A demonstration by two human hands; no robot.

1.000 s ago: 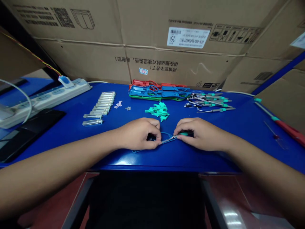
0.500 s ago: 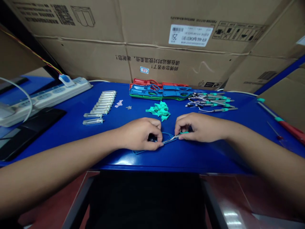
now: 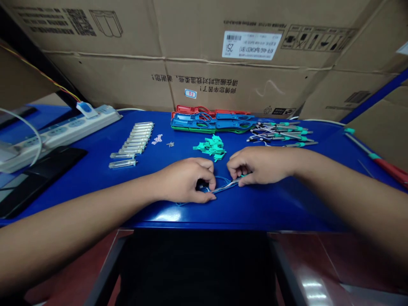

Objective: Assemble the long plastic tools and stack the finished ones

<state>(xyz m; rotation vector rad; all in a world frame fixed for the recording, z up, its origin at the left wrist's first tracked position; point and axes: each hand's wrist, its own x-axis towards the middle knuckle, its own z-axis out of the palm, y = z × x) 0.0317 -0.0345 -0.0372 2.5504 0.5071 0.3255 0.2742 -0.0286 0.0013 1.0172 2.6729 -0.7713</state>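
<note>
A blue lighter casing half (image 3: 220,190) lies low over the table, its loop-shaped handle partly behind my left hand (image 3: 188,180). That hand is closed, thumb and fingers pinching the casing's near end around a dark part mostly hidden by the fingers. My right hand (image 3: 258,168) is closed at the other end, on a metal lighter tube with a green piece (image 3: 244,175) showing between the fingers. White wire (image 3: 228,185) runs along the casing between both hands. Just beyond them is a pile of green plastic pieces (image 3: 212,146).
Stacked red, blue and green casing halves (image 3: 210,121) lie at the back, with metal tubes and wires (image 3: 287,134) to their right. Clear tanks (image 3: 137,138), pink pieces (image 3: 157,139) and small screws (image 3: 170,144) lie left. A power strip (image 3: 70,127) and cardboard (image 3: 197,68) border the table.
My right hand has shifted slightly left along the casing, with its fingers curled further over. My left hand keeps its pinch. The whole view has shifted a little.
</note>
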